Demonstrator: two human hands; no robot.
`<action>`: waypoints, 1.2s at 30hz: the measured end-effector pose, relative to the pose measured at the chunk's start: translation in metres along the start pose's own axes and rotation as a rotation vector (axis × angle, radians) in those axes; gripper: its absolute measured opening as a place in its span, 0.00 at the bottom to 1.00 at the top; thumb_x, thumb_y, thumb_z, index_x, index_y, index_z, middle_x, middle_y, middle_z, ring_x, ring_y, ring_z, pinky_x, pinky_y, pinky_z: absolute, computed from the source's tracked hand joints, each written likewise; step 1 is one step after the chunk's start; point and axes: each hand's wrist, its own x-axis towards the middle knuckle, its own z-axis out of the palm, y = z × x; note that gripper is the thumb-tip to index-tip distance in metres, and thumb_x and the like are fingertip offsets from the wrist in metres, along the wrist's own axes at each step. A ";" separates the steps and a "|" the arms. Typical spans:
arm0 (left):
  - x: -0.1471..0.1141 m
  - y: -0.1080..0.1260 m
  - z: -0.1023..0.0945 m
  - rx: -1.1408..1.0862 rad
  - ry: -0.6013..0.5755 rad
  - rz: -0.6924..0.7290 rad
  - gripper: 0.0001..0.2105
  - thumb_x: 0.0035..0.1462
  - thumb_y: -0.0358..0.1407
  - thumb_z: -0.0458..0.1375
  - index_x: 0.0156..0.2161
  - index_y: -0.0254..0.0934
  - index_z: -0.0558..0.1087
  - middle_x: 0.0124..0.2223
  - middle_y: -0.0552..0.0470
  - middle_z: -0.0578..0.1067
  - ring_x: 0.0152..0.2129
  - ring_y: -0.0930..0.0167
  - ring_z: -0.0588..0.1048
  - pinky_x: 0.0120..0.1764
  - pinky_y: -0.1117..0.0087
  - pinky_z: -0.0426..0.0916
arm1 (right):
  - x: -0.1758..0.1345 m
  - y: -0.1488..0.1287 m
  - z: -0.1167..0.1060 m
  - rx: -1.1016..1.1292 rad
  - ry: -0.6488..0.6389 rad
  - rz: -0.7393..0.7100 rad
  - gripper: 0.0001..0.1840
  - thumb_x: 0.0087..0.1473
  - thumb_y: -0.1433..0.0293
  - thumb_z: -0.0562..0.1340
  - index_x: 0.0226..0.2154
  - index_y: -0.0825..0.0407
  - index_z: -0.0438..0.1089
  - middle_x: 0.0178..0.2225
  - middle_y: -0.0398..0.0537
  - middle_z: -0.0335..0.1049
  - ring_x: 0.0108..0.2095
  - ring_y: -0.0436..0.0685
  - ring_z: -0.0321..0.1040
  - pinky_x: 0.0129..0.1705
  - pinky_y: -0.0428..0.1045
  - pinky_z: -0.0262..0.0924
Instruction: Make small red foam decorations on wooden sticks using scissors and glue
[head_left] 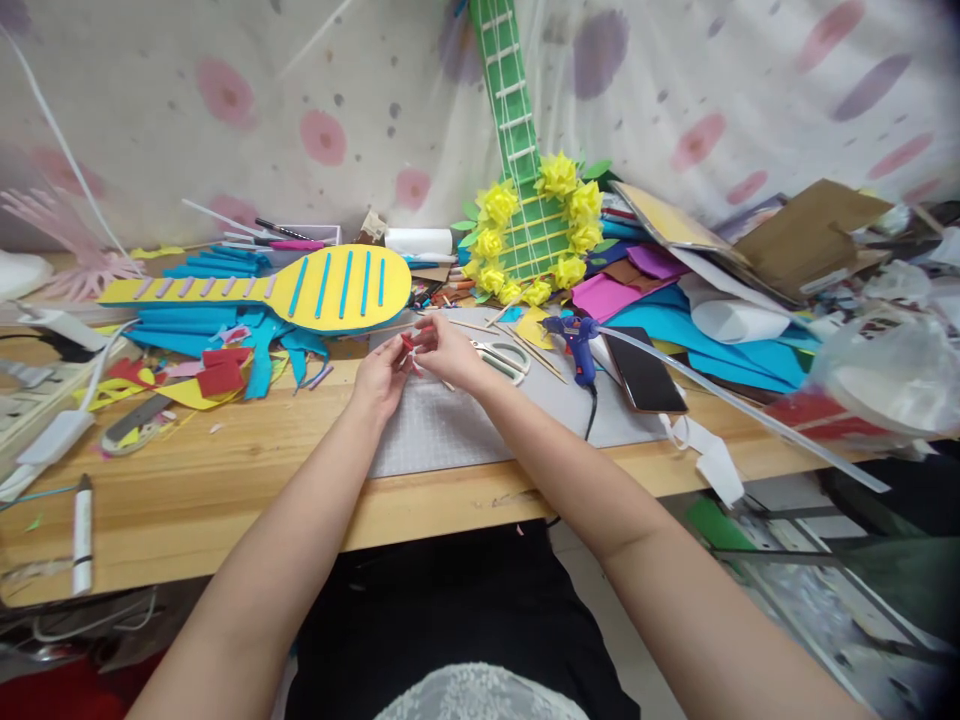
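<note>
My left hand (381,378) is closed, pinching a small red piece (407,342) that looks like folded or curled paper. Against the same piece are the bent fingers of my right hand (448,350), also closed; its fingertips meet those of the left. Both hands are just above a grey cutting mat (442,435). Scissors (504,360) with pale handles lie right beside my right hand, partly hidden by it. Behind the left hand rests a yellow paper lute shape (341,290) with blue strips.
A blue glue gun (576,345) and a dark phone (645,370) lie right of the hands. At the back leans a green paper guitar (517,120) with yellow flowers. Paper scraps (225,372) and a white marker (82,535) are on the left; a plastic bag (885,370) stands right.
</note>
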 end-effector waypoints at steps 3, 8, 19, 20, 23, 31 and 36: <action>0.003 -0.002 0.000 0.002 0.029 0.036 0.02 0.47 0.27 0.60 0.27 0.32 0.75 0.24 0.53 0.73 0.23 0.79 0.69 0.31 0.77 0.62 | 0.001 0.003 0.006 -0.011 0.073 0.043 0.19 0.39 0.76 0.62 0.36 0.50 0.57 0.27 0.40 0.71 0.31 0.51 0.69 0.38 0.51 0.63; 0.006 -0.004 0.003 -0.011 0.039 0.074 0.02 0.46 0.26 0.60 0.25 0.31 0.75 0.23 0.53 0.73 0.22 0.80 0.69 0.29 0.78 0.62 | 0.005 0.014 0.014 0.157 0.118 0.023 0.19 0.39 0.77 0.62 0.35 0.50 0.56 0.29 0.40 0.71 0.30 0.50 0.70 0.36 0.49 0.64; 0.007 -0.006 0.005 -0.021 0.048 0.108 0.03 0.46 0.25 0.60 0.24 0.30 0.75 0.23 0.52 0.73 0.21 0.80 0.69 0.30 0.78 0.63 | 0.005 0.024 0.021 0.216 0.238 -0.108 0.16 0.41 0.72 0.63 0.33 0.49 0.57 0.28 0.40 0.72 0.30 0.50 0.70 0.37 0.48 0.63; 0.006 -0.007 0.005 -0.022 0.048 0.107 0.03 0.47 0.25 0.60 0.24 0.30 0.74 0.23 0.52 0.73 0.21 0.80 0.69 0.30 0.78 0.63 | 0.004 0.025 0.021 0.202 0.243 -0.114 0.15 0.42 0.72 0.63 0.32 0.49 0.57 0.28 0.40 0.72 0.30 0.50 0.71 0.37 0.48 0.63; 0.005 -0.007 0.005 -0.026 0.035 0.101 0.03 0.46 0.25 0.60 0.24 0.31 0.74 0.24 0.52 0.73 0.22 0.79 0.70 0.30 0.77 0.64 | 0.001 0.027 0.023 0.172 0.255 -0.125 0.13 0.43 0.71 0.62 0.32 0.49 0.57 0.29 0.40 0.73 0.31 0.50 0.71 0.37 0.48 0.63; 0.007 -0.010 -0.001 -0.020 -0.057 0.097 0.03 0.43 0.29 0.63 0.25 0.32 0.73 0.27 0.52 0.74 0.25 0.78 0.71 0.36 0.74 0.64 | -0.006 0.024 0.021 0.132 0.242 -0.164 0.10 0.46 0.70 0.60 0.32 0.49 0.57 0.30 0.41 0.73 0.31 0.49 0.71 0.37 0.46 0.63; 0.006 -0.009 0.001 -0.020 -0.069 0.105 0.05 0.42 0.30 0.64 0.24 0.32 0.72 0.26 0.53 0.74 0.25 0.78 0.71 0.34 0.76 0.64 | -0.009 0.022 0.020 0.115 0.212 -0.190 0.10 0.48 0.70 0.59 0.34 0.48 0.57 0.31 0.41 0.73 0.33 0.49 0.71 0.40 0.46 0.62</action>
